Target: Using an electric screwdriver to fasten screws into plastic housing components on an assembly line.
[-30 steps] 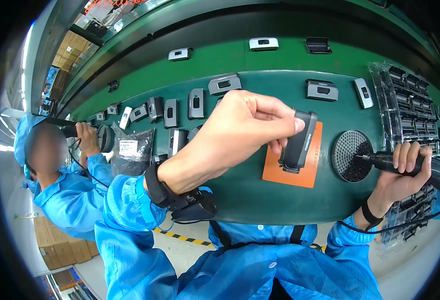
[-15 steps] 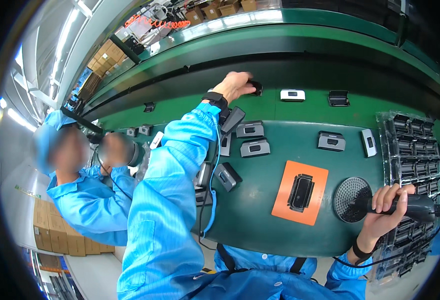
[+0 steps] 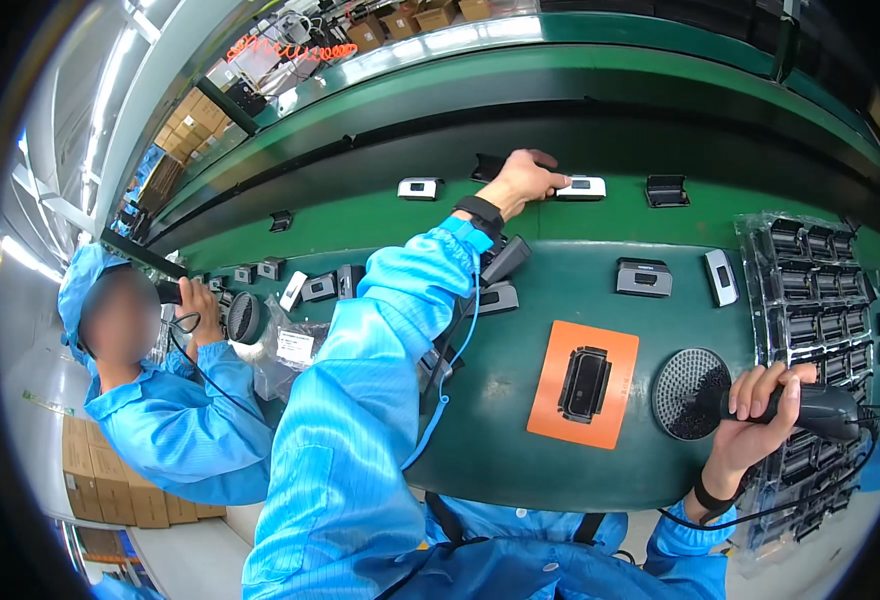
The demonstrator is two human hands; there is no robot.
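Note:
My left hand [image 3: 528, 179] reaches over the green strip at the far side, fingers apart, one fingertip at the left end of a white housing [image 3: 586, 188]. Behind the hand a black housing [image 3: 486, 168] is partly hidden. My right hand [image 3: 763, 405] is closed round a black corded electric screwdriver [image 3: 822, 412]. Its front end lies over a round perforated dish [image 3: 672, 385] with many tiny black screws [image 3: 698, 405]. Left of the dish a black housing part [image 3: 585, 385] sits on an orange mat [image 3: 542, 418].
Grey housings [image 3: 644, 278] and a white one [image 3: 721, 277] stand on the green table. Plastic trays of black parts [image 3: 810, 290] lie at right. Another white housing [image 3: 420, 188] and a black one [image 3: 667, 190] rest on the strip. A co-worker [image 3: 175, 420] sits at left.
My left hand has moved right, from the black housing to the white one. Another white housing now shows left of it. My right hand keeps the screwdriver over the dish. The view has shifted slightly.

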